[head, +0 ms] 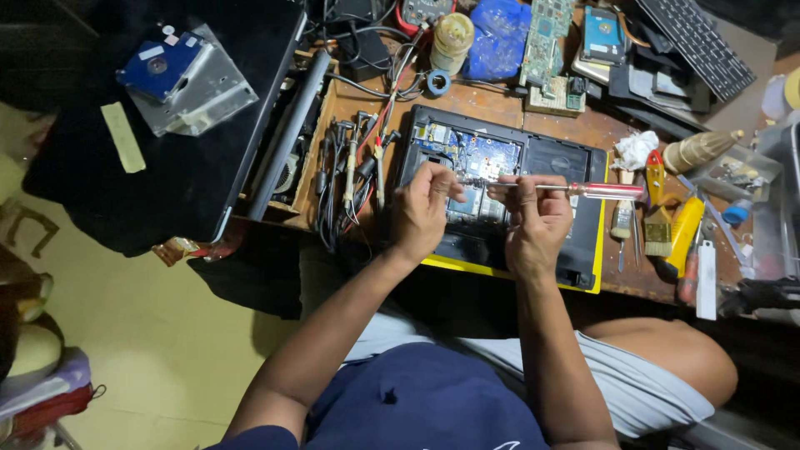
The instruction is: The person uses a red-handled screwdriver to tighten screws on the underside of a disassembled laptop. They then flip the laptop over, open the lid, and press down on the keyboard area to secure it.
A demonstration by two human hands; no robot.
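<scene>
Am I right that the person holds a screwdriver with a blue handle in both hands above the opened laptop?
Not quite: the head view shows the screwdriver has a red translucent handle, not blue. The left hand and right hand do hold it above the opened laptop.

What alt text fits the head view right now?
Both hands, left hand and right hand, hold a red-handled screwdriver level over an opened laptop on a cluttered wooden workbench; brushes lie right.
</scene>
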